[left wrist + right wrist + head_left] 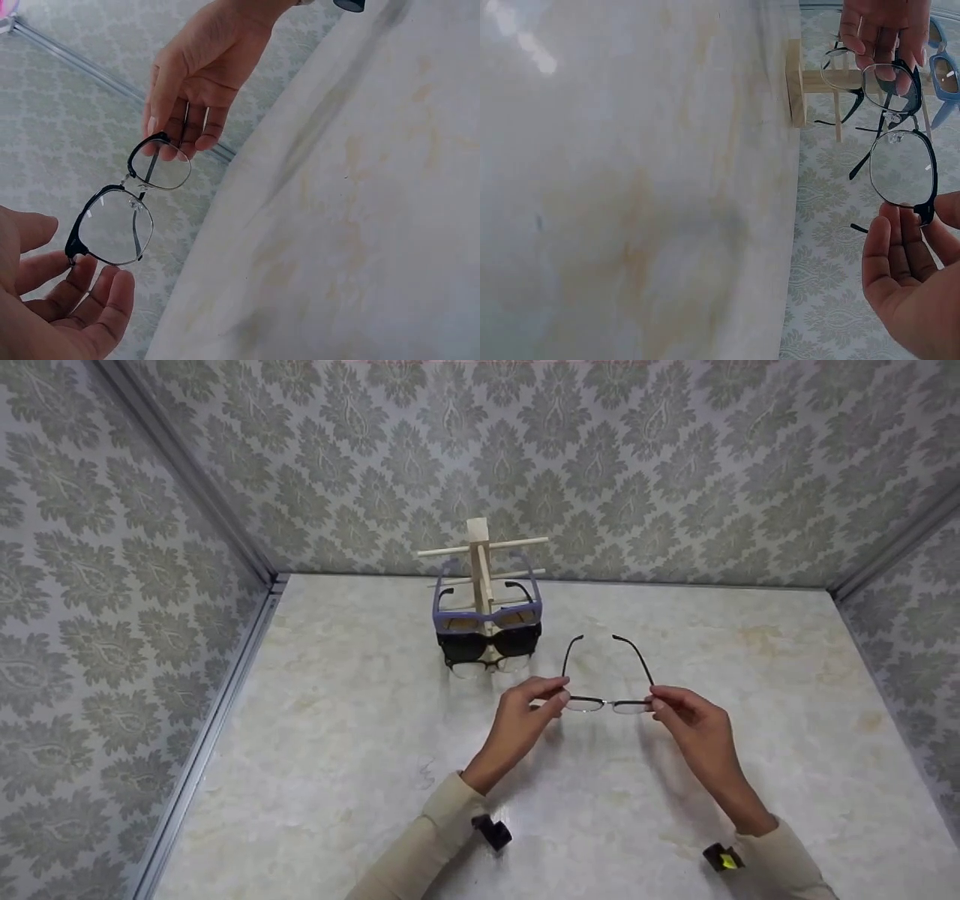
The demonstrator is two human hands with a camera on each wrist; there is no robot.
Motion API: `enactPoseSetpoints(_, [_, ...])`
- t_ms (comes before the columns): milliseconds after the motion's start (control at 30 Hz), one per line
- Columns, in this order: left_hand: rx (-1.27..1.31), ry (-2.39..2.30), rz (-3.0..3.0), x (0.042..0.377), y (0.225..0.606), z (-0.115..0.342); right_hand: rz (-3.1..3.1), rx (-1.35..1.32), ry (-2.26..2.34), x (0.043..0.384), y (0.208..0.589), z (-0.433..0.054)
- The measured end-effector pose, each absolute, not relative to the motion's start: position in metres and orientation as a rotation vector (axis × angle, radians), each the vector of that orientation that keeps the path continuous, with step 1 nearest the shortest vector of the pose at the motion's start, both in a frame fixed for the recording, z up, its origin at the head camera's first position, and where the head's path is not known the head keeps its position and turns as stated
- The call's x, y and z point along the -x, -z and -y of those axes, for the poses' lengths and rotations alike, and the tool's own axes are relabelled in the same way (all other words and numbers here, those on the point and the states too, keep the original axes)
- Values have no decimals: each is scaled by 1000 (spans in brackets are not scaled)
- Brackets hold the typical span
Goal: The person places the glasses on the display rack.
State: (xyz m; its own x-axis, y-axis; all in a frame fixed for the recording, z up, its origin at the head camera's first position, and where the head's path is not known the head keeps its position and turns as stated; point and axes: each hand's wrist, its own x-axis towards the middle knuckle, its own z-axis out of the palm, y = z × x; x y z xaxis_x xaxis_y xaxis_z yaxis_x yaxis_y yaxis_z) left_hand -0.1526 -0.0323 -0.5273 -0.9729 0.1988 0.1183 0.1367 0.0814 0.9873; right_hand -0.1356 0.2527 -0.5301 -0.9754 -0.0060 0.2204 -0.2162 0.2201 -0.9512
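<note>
A pair of eyeglasses [608,703] with dark upper rims and clear lenses is held above the table, temples unfolded and pointing away. My left hand [525,712] pinches its left corner, near the hinge, between thumb and fingers. At the opposite corner, my right hand [697,727] grips the frame the same way. The left wrist view shows the clear lenses [116,225] between both hands. Behind and left of the hands, a wooden display rack [478,536] carries purple sunglasses [487,619], black sunglasses [517,641] and, lowest, clear-lens glasses [491,665].
The rack stands near the back edge of the pale marbled table [337,735]. Its upper wooden rod [521,542] sticks out to both sides. Patterned wall panels [502,457] enclose the back and sides, with a metal rail [202,742] along the left edge.
</note>
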Motion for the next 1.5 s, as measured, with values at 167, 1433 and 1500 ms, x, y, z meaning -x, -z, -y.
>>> enactPoseSetpoints(167, [-367, -2055, -2289, 152, 521, 33, 2315, -245, -1843, 134, 525, -253])
enactPoseSetpoints(1433, [-460, -2266, -2327, 147, 476, 35, 2214, -424, -1687, 122, 481, -245])
enactPoseSetpoints(1500, [-460, -2264, -2332, 147, 474, 35, 2193, -420, -1704, 122, 479, -244])
